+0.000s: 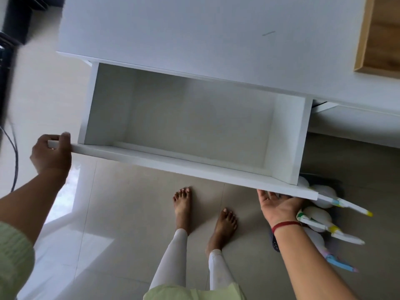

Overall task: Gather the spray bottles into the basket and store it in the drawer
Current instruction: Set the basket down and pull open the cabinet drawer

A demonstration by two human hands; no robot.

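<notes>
The spray bottles (322, 215) lie bunched on the tiled floor (134, 204) at the lower right, white bodies with long nozzles pointing right; at least 3 show, and a dark perforated basket (274, 240) peeks out beside them, mostly hidden by the right forearm. Just above them the white drawer (194, 118) stands pulled out from the white cabinet (194, 29), its inside bare. The right hand (279, 205) sits palm up under the right end of the drawer front, fingers tucked beneath the panel, so I cannot tell whether its grip is closed. The left hand (52, 152) has its grip clamped on the left end of the drawer front, fingers curled over the top edge. 2 bare feet stand on the floor below the drawer.
</notes>
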